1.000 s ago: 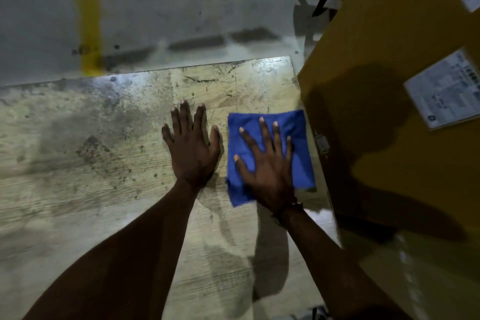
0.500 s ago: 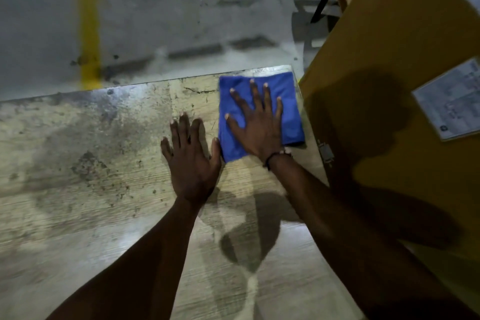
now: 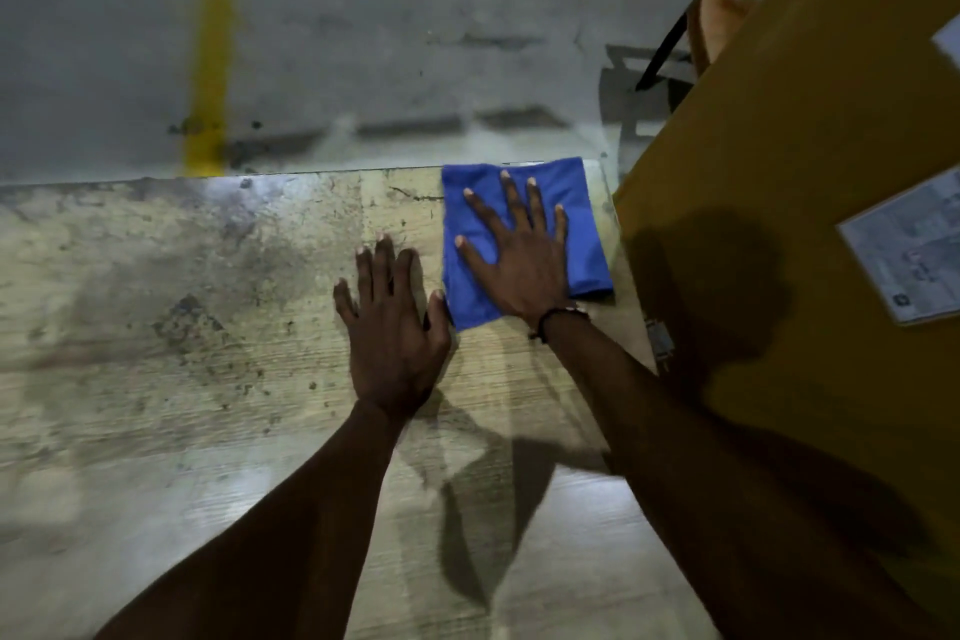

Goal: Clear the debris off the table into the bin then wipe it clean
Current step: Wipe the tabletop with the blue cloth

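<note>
Table (image 3: pixel 156 431) — right hand (image 3: pixel 524 265) flat on blue cloth (image 3: pixel 582 203), left hand (image 3: pixel 395 327) splayed flat; box label (image 3: pixel 909 244) unreadable.

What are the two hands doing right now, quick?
Left hand: open, fingers straight, flat on the table, holding nothing.
Right hand: open, fingers spread, pressing the blue cloth onto the table's far corner.

head view | worn on the head — looks forward and down, close over table (image 3: pixel 156 431) | single view
</note>
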A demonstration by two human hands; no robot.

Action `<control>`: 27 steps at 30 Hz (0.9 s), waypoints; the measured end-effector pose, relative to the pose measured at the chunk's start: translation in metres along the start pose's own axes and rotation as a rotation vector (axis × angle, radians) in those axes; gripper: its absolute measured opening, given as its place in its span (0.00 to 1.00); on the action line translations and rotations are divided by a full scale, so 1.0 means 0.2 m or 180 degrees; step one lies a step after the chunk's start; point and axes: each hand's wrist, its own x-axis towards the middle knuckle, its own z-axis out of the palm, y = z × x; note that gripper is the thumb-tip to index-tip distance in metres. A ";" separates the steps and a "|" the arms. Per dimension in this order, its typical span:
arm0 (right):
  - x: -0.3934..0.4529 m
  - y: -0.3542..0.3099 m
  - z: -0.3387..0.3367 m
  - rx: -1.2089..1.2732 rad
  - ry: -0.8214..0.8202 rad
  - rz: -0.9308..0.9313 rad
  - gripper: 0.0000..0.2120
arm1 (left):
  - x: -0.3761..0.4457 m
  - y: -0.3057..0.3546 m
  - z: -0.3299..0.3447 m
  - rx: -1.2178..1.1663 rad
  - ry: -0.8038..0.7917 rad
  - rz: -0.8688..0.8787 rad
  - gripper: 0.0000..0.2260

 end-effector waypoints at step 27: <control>0.03 -0.42 0.07 0.0162 0.0163 0.1164 0.35 | 0.37 -1.19 -0.46 0.0340 -0.0102 0.0307 0.31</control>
